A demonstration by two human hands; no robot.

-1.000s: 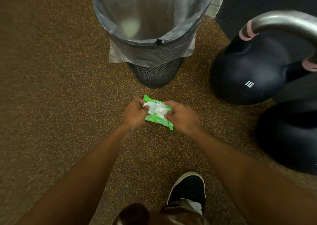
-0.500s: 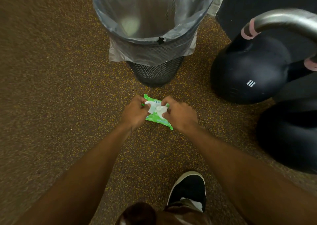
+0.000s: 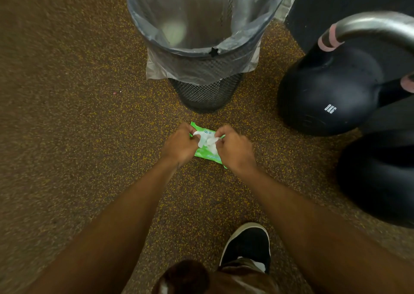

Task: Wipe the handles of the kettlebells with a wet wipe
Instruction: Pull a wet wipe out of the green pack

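The wipe pack (image 3: 207, 156) is mostly covered; the kettlebell handle (image 3: 369, 28) runs off-frame right.

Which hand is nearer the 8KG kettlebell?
Right. The right hand grips the wipe pack on the side toward the 8KG kettlebell; the left hand grips its far side.

single head view, steeply downward, forward over floor (image 3: 67, 136), close above hands
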